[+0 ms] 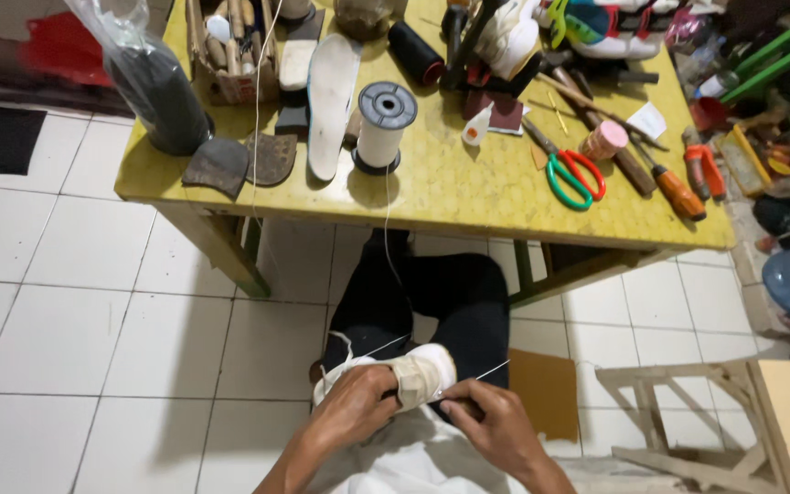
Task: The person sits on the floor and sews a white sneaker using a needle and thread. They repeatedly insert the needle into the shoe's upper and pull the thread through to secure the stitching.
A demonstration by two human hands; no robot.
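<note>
While the left hand is clamped round the white shoe on the lap, the right hand pinches a needle and thread, so mid-stitch I'd say; next wants a steady pull. Shoe lies crosswise, long axis left-right; can't tell where the toe points.

bare left hand, bare right hand; black trousers; white garment at waist.
</note>
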